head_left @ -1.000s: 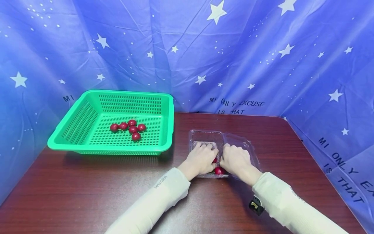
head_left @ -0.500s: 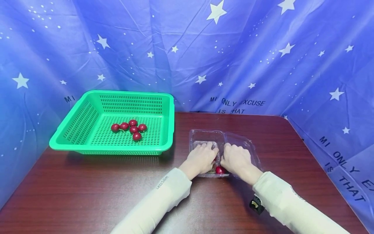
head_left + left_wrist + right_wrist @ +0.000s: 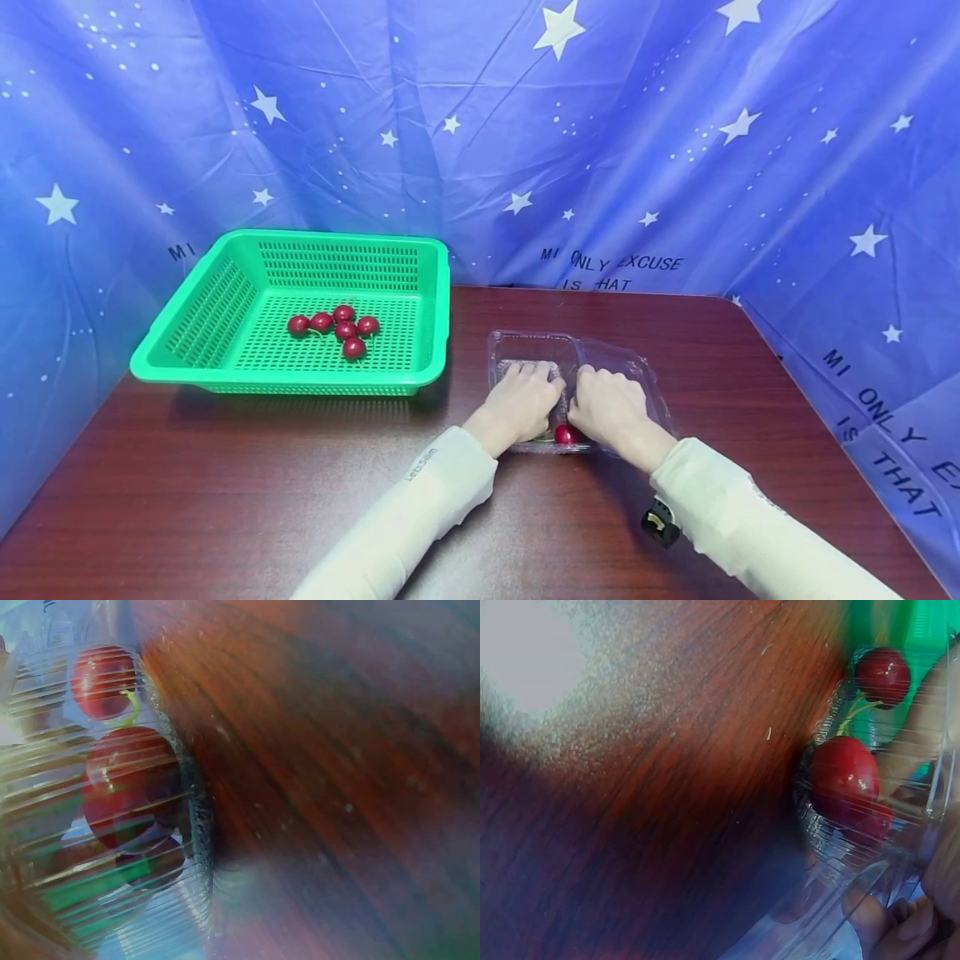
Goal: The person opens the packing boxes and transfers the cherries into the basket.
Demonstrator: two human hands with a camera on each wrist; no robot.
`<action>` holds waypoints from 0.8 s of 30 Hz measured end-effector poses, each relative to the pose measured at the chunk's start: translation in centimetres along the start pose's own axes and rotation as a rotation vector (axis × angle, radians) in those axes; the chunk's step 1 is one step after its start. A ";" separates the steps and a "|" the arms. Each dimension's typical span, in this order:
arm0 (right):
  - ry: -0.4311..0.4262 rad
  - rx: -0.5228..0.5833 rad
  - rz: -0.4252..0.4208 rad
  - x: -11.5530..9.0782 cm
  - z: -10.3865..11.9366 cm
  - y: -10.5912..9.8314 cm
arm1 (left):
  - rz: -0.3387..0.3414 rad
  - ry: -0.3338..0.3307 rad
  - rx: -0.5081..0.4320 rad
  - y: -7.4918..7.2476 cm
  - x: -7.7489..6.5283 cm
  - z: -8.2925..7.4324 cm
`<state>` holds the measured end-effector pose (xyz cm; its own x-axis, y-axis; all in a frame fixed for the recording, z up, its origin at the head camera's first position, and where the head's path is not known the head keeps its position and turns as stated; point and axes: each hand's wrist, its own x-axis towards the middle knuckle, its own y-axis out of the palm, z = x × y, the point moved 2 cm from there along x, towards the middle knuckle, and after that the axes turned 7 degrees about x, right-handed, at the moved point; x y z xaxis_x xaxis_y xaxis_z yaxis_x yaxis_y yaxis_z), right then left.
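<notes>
Green plastic forms the basket (image 3: 292,375) at left, its six cherries (image 3: 346,331) unmoved over the last second; right of centre, the left hand (image 3: 521,404) now hides a red sliver visible then in the clear box (image 3: 517,347). A lone cherry (image 3: 566,434) shows between it and the right hand (image 3: 611,408), whose fingers curl at the box's side. What either hand grips, I cannot tell; work seems centred inside the box.

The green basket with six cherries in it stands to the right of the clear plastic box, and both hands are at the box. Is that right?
Not quite: the head view shows the green basket to the left of the clear plastic box. The six cherries are in it, and the left hand and right hand are both at the box.
</notes>
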<state>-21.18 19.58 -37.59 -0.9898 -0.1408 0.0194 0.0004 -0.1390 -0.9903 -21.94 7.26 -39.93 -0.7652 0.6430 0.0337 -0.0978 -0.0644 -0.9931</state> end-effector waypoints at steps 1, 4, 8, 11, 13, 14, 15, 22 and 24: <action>0.002 -0.001 -0.001 0.0 0.0 0.0 | 0.000 0.001 0.001 -0.1 0.0 0.0; 0.004 0.000 0.000 0.0 0.0 -0.1 | -0.014 0.002 -0.001 -0.2 0.0 0.0; 0.006 0.003 0.004 0.0 -0.1 -0.1 | -0.044 -0.002 -0.010 -0.2 0.1 0.1; 0.007 0.003 0.005 0.0 -0.1 0.0 | -0.054 -0.005 -0.011 -0.3 0.2 0.2; 0.009 0.001 0.006 0.0 -0.1 0.0 | -0.054 -0.009 -0.008 -0.3 0.3 0.3; 0.009 0.001 0.006 0.0 -0.1 0.0 | -0.053 -0.009 -0.005 -0.3 0.3 0.3; 0.010 0.000 0.006 0.0 -0.1 0.0 | -0.053 -0.010 -0.004 -0.3 0.3 0.3; 0.002 0.001 0.004 -0.1 0.0 -0.1 | -0.034 -0.012 0.023 -1.1 0.3 0.8; -0.001 -0.002 -0.002 -0.1 0.0 -0.2 | -0.037 -0.012 0.024 -1.5 0.4 1.0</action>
<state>-21.11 19.56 -37.43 -0.9896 -0.1420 0.0212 -0.0015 -0.1371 -0.9906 -22.72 6.84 -38.35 -0.7681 0.6363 0.0722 -0.1417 -0.0589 -0.9882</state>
